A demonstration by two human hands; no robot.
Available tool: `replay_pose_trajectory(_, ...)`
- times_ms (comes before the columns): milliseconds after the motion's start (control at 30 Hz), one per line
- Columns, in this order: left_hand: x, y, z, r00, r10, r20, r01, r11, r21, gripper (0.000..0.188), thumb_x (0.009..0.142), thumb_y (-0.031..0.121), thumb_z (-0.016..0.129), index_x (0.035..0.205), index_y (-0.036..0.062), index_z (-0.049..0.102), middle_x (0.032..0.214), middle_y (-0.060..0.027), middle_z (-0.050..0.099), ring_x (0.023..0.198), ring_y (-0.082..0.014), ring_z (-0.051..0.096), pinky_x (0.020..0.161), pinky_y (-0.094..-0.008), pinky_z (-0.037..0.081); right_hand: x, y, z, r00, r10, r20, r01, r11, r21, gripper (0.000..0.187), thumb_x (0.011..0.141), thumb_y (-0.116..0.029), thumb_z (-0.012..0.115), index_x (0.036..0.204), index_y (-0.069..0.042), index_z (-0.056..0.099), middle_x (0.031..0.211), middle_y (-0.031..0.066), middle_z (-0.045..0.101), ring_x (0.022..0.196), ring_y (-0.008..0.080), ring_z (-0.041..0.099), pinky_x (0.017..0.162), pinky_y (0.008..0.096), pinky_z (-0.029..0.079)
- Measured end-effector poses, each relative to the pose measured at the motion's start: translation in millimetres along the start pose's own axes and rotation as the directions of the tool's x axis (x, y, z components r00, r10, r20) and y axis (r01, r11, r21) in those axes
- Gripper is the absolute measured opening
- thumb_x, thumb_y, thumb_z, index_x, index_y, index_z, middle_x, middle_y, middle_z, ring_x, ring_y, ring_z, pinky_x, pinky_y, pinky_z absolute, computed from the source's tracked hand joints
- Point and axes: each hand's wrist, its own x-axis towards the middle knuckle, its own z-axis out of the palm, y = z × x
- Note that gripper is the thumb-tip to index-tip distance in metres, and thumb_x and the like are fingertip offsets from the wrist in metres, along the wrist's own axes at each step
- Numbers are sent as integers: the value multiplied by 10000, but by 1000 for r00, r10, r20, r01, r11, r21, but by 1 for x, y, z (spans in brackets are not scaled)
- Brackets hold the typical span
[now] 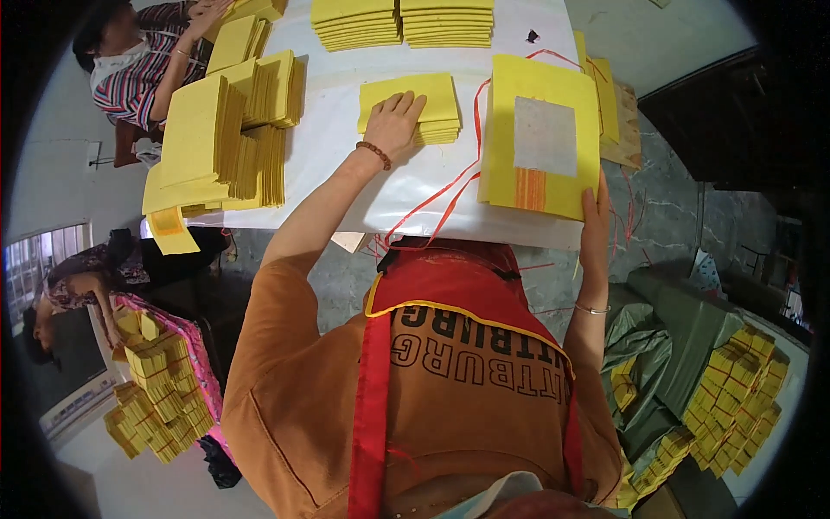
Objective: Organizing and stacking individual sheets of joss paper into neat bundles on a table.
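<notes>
My left hand lies on a small pile of folded yellow paper, its fingers stretched over the top sheet. A dark beaded bracelet is on that wrist. At the table's right side is a large yellow paper stack with a grey-white rectangle and an orange striped patch on its top sheet. My right hand is at this stack's lower right edge, fingers extended along it; the thumb is hidden. Between the two stacks, red plastic string runs down in loops to the table's front edge.
Piles of yellow paper stand at the table's left, and two neat stacks at the far side. Another person works at the far left. A second person is by bundled yellow paper; more bundles lie at right.
</notes>
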Motion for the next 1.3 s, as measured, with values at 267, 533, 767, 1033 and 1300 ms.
replay_pose_trajectory(267, -16, 15, 25, 999, -35, 32, 32, 996, 83, 716, 807, 338, 588, 1382, 54, 271, 1422, -218, 242, 1314, -355, 227, 1035, -534, 201, 1, -3, 1, 998, -22, -56, 23, 1000, 21, 513, 968, -215, 388, 1420, -37, 223, 1424, 100, 318, 1297, 170, 297, 1050, 284, 240)
replay_pose_trajectory(533, -5, 5, -4, 987, -15, 160, 27, 997, -72, 770, 771, 343, 635, 1379, 57, 261, 1408, -197, 275, 1295, -365, 260, 1028, -526, 232, 15, -12, -19, 951, -290, 110, 300, 950, -86, 498, 896, -125, 491, 1369, -45, 356, 1438, 94, 324, 1360, 243, 214, 1089, 342, 185)
replay_pose_trajectory(767, 8, -6, -27, 995, 15, 97, 7, 975, -222, 646, 770, 368, 648, 1319, 118, 419, 1371, -171, 367, 1228, -356, 381, 990, -466, 334, 29, -18, -31, 871, -370, 323, 486, 747, -453, 376, 817, -183, 613, 1176, -76, 579, 1326, 83, 485, 1341, 316, 260, 1069, 415, 226)
replay_pose_trajectory(1033, 1, 131, -105, 880, 457, -128, -474, 831, -290, 485, 798, 333, 641, 1197, 74, 546, 1181, -109, 548, 1025, -280, 511, 842, -372, 404, 39, -2, -34, 865, -367, 342, 472, 827, -306, 304, 844, -189, 592, 1120, -63, 611, 1325, 96, 478, 1300, 293, 335, 1065, 388, 241)
replay_pose_trajectory(1300, 10, 131, -100, 892, 450, -29, -420, 806, -417, 415, 781, 288, 649, 1143, 93, 589, 1121, -81, 573, 982, -252, 518, 815, -357, 405, 41, 2, -38, 894, -310, 322, 326, 945, 6, 389, 959, -286, 389, 1196, -30, 561, 1366, 89, 429, 1307, 227, 325, 1077, 353, 216)
